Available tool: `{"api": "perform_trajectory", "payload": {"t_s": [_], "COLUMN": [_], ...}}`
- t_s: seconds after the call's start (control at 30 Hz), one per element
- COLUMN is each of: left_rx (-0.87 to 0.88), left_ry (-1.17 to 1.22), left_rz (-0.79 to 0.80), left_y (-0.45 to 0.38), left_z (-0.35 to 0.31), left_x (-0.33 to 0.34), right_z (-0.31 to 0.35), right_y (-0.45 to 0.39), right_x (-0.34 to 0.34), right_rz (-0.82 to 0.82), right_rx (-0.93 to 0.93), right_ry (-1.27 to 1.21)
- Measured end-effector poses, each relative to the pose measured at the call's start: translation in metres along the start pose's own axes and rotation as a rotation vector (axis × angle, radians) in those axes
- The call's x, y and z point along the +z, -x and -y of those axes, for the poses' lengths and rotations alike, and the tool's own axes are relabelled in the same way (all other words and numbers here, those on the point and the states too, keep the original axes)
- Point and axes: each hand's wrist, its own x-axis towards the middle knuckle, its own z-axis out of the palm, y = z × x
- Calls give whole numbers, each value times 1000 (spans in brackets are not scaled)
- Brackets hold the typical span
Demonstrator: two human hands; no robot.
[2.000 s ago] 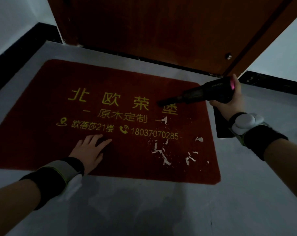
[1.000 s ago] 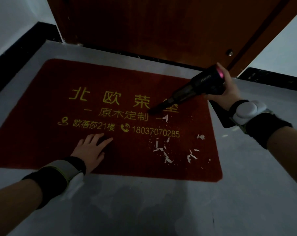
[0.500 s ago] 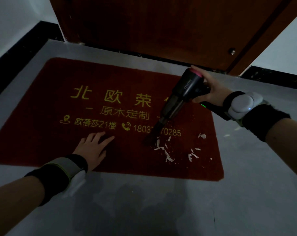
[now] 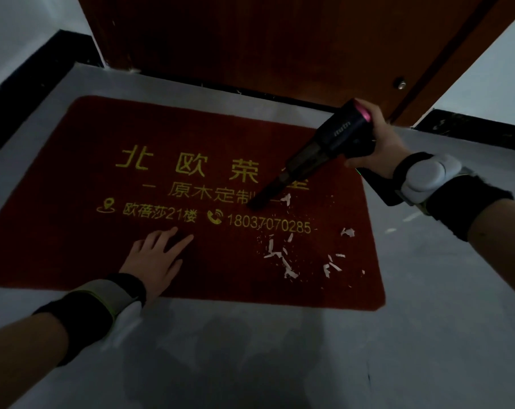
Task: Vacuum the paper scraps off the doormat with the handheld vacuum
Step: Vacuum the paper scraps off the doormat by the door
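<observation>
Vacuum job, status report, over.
Right hand grips vacuum, nozzle at mat. Left hand flat on doormat. Paper scraps remain. Nothing blocking.

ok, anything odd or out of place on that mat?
Yes: white paper scraps litter the mat at its near right part, one beside the vacuum nozzle. A few pale bits lie on the floor right of it.

The handheld vacuum [image 4: 333, 146] (gripped by the right hand [image 4: 380, 143]) has been drawn back from the paper scraps [image 4: 282, 258]; its nozzle tip is now beside the uppermost scrap.
</observation>
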Motion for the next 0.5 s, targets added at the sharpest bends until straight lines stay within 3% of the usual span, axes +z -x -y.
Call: {"api": "perform_trajectory", "payload": {"t_s": [0.23,0.37,0.5], "left_rx": [-4,-19,-25], "left_ry": [27,47,29], "left_rz": [-36,-29,10], "left_y": [-1,3,6], "left_z": [0,-4,-8], "left_x": [8,13,11], "right_z": [-7,0,1], "right_y": [3,10,4], "right_x": [-1,15,19], "right_rz": [149,270,249], "right_rx": [-3,-42,-67], "right_ry": [248,127,27]}}
